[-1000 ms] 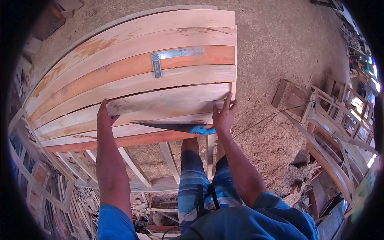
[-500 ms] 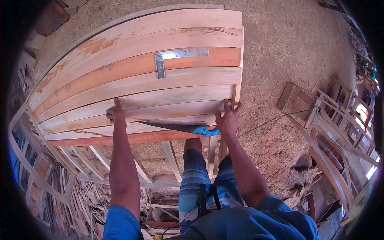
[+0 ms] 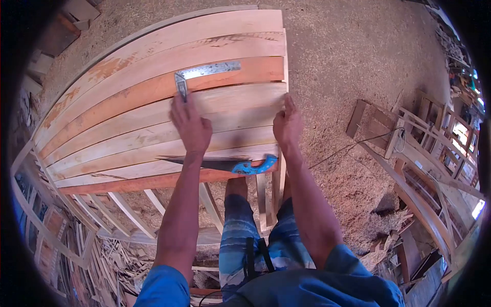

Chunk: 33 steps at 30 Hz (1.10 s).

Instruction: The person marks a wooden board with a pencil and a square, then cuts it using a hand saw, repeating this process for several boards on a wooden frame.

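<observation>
My left hand (image 3: 192, 125) reaches over the planks, fingers stretched out and slightly blurred. Its fingertips overlap the lower end of the handle of a metal try square (image 3: 209, 70), which lies on the reddish plank (image 3: 255, 69). At the right-hand ends of the planks is my right hand (image 3: 288, 125), fingers extended along the edge and holding nothing visible. A handsaw with a blue handle (image 3: 255, 165) rests on the near planks below both hands, its dark blade pointing left and partly hidden by my left forearm.
The planks (image 3: 153, 110) form a curved, boat-like surface over wooden ribs (image 3: 130, 212). Wood shavings cover the ground (image 3: 353, 66). Wooden frames (image 3: 424, 138) and a thin cable (image 3: 337, 156) are at the right; scrap strips (image 3: 110, 256) lie at the lower left.
My left hand has left the near plank and moved away from me and right, to the try square. My right hand has moved farther up the plank ends. The view has shifted slightly.
</observation>
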### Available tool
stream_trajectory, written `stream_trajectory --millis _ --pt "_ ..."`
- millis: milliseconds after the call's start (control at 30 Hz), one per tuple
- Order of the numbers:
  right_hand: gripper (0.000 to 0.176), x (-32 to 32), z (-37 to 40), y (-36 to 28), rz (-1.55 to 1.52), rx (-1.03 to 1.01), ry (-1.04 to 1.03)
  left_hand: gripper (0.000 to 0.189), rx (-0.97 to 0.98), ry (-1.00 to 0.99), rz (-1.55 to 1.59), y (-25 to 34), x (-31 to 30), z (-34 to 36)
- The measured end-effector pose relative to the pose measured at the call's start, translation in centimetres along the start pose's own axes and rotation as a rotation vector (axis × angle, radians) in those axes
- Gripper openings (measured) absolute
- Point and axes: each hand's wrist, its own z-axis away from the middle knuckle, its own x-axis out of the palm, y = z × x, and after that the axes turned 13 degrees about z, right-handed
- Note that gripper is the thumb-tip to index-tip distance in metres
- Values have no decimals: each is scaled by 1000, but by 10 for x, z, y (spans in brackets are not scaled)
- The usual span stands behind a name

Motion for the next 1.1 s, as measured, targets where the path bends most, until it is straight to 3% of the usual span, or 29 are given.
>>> stream_trajectory --millis 133,233,333,367,400,433,500,533,633,833,1000,1100 --pt "60 -5 -1 3 -83 41 -93 103 53 -68 -108 35 21 -6" --pt "54 -16 -10 17 -127 -101 -114 108 66 -107 -188 40 25 -12" --pt "47 -71 -10 9 -797 285 -281 117 40 -152 -175 41 22 -17" --pt "44 -93 -14 14 -737 133 -152 119 17 -171 -136 48 13 -19" --pt "45 -154 -13 0 -860 98 -150 122 -7 -184 -96 51 9 -22" --pt "36 -203 -4 -9 -1044 69 -108 141 -111 -177 -87 41 13 -29" --pt "36 -290 27 17 -1760 -143 -84 149 -335 -85 20 30 9 -49" --pt "37 -328 40 30 -1930 -303 -111 153 -445 -40 76 24 6 -57" --pt "41 -390 58 47 -1758 -620 -131 162 -679 -172 71 -2 1 -77" --pt "48 -398 63 49 -1421 -690 -90 161 -664 -198 65 -8 7 -72" --pt "54 -357 55 47 -961 -401 -37 161 -676 -215 67 -10 6 -75" --pt "57 -285 40 41 -612 -131 -227 161 -676 -218 83 -8 7 -74"
